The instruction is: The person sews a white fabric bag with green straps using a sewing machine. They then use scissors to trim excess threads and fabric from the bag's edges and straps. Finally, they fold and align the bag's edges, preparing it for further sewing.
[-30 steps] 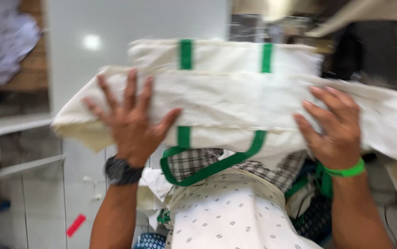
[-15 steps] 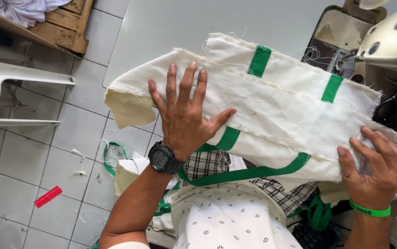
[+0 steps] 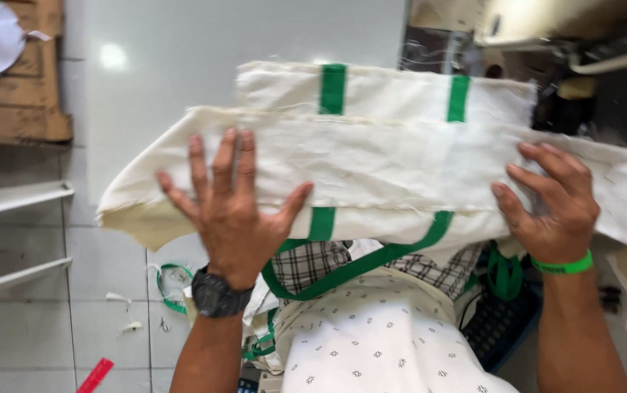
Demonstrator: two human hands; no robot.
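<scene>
A cream cloth bag [image 3: 393, 153] with green straps [image 3: 333, 89] lies folded across a white table edge. My left hand [image 3: 230, 207], with a black watch on its wrist, presses flat on the bag's left part, fingers spread. My right hand [image 3: 550, 204], with a green wristband, rests on the bag's right part with fingers bent over the cloth. One green handle loop [image 3: 361, 262] hangs below the bag over a checked cloth [image 3: 313, 263].
A white table top [image 3: 204, 65] lies behind the bag. A sewing machine [image 3: 568, 36] stands at the upper right. A wooden pallet [image 3: 26, 87] and white shelf bars [image 3: 15, 200] are at the left. Green strap scraps [image 3: 172, 287] lie on the tiled floor.
The view has swung and the bag now lies level rather than slanted. My right hand has moved up onto the bag's right part. My left hand stays flat on the cloth.
</scene>
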